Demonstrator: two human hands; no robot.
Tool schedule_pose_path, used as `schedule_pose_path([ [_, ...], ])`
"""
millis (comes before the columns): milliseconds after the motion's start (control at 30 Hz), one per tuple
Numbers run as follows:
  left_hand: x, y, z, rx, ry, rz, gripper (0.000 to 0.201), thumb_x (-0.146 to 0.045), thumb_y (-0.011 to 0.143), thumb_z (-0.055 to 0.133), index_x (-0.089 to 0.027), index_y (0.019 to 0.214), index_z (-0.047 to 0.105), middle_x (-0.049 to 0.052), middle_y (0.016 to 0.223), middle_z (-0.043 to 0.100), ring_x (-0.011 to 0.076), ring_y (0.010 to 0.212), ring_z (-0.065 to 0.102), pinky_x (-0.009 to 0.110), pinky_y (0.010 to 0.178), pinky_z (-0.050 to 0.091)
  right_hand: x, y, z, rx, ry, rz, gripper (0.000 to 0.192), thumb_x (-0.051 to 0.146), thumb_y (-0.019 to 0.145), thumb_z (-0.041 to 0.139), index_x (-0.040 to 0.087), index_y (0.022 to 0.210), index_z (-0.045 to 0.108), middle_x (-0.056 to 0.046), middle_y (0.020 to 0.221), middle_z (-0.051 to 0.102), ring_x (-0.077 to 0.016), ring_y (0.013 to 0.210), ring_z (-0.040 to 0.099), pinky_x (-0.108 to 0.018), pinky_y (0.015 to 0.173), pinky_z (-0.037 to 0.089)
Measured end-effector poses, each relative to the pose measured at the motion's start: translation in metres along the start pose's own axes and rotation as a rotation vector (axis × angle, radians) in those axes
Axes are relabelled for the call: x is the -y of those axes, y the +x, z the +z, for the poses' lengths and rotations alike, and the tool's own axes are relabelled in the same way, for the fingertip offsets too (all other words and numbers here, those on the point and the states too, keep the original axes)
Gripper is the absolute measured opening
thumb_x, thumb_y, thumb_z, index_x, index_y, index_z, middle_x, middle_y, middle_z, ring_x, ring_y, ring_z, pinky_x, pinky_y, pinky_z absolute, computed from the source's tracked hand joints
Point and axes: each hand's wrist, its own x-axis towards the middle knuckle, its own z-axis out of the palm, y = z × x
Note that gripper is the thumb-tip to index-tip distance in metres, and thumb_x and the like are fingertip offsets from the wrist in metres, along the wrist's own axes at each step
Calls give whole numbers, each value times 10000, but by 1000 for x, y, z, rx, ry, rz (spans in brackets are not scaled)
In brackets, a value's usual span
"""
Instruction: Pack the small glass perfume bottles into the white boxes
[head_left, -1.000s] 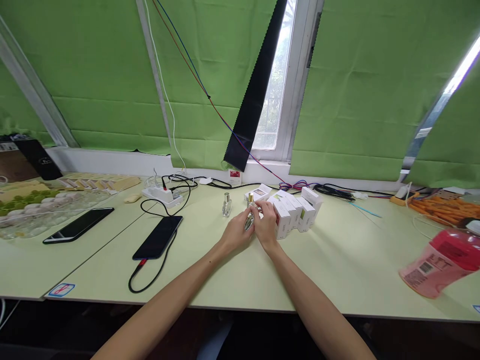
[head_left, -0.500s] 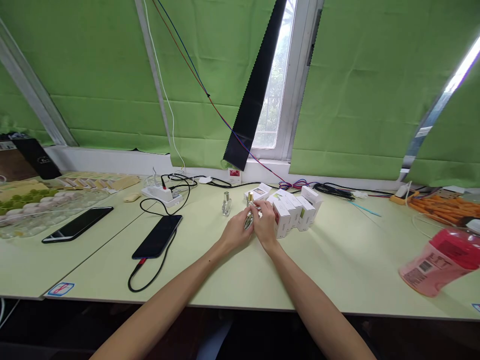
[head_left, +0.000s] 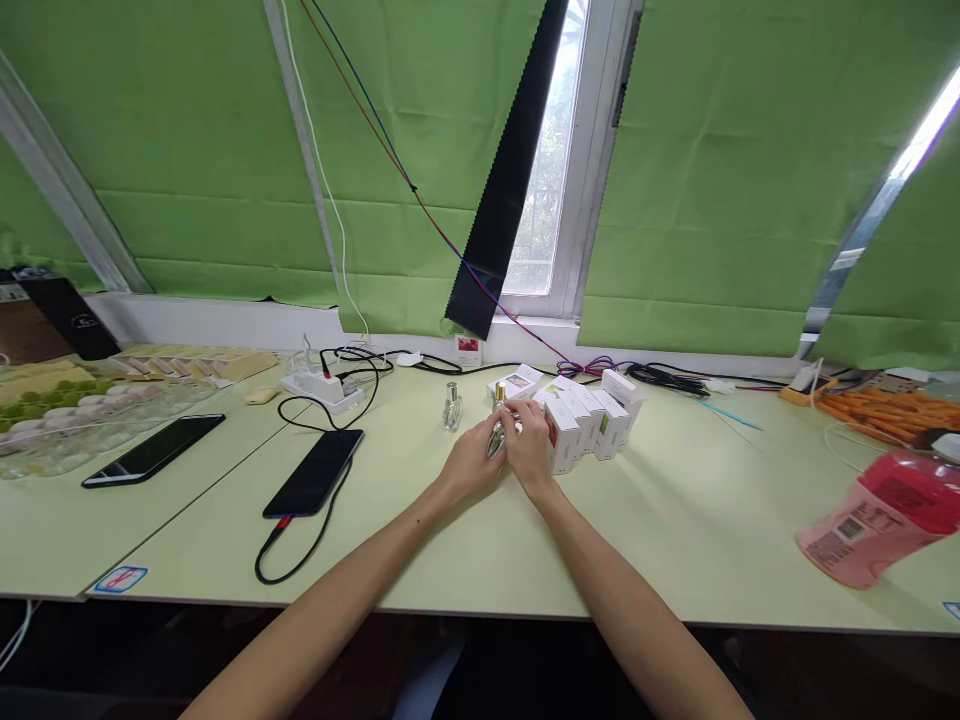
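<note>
My left hand (head_left: 472,460) and my right hand (head_left: 529,446) meet at the middle of the table, fingers closed around a small glass perfume bottle (head_left: 495,441) that they mostly cover. A gold bottle top (head_left: 499,393) shows just beyond the fingertips; I cannot tell whether it belongs to the held bottle or to one behind. To the left, apart from my hands, a clear glass perfume bottle (head_left: 451,409) stands upright. Several small white boxes (head_left: 564,437) stand close together against the right side of my right hand. Another white box (head_left: 517,382) lies behind them.
A phone (head_left: 315,474) on a cable and a second dark phone (head_left: 154,452) lie at left, near a power strip (head_left: 324,388) and egg trays (head_left: 75,415). A pink bottle (head_left: 874,520) stands at right, before an orange pile (head_left: 870,412). Cables run along the wall.
The view has shifted very slightly. Both hands stay closed together around the bottle, and the other things keep their places.
</note>
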Motion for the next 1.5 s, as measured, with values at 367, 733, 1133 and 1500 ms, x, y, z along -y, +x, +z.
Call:
schedule_pose_path([
  [367, -2, -1, -2, -3, 10, -2, 439, -243, 911, 548, -159, 1343, 553, 67, 921, 708, 217, 775, 652, 296, 698, 451, -2, 0, 0, 11, 2, -6, 163, 244, 991, 531, 197, 962, 684, -78, 996, 684, -205, 914, 636, -342, 874, 487],
  [733, -3, -2, -3, 2, -2, -11, 488, -261, 911, 540, -159, 1386, 498, 68, 940, 708, 223, 790, 656, 296, 682, 436, 0, 1, -1, 28, 16, -1, 173, 225, 986, 525, 200, 931, 687, -78, 969, 689, -214, 928, 638, -341, 873, 487],
  [1133, 0, -2, 0, -17, 1, 12, 474, -270, 929, 530, -179, 1395, 520, 80, 1018, 725, 226, 849, 673, 306, 719, 471, -1, 1, -3, 49, 6, 11, 197, 219, 985, 506, 205, 906, 687, -76, 943, 695, -222, 908, 637, -343, 842, 487],
  [1500, -2, -1, 0, -18, 1, 18, 477, -271, 931, 530, -170, 1396, 521, 81, 1006, 727, 219, 835, 664, 313, 734, 484, -3, 1, -1, 38, -10, 16, 209, 226, 990, 501, 207, 889, 682, -75, 933, 697, -223, 900, 636, -349, 846, 481],
])
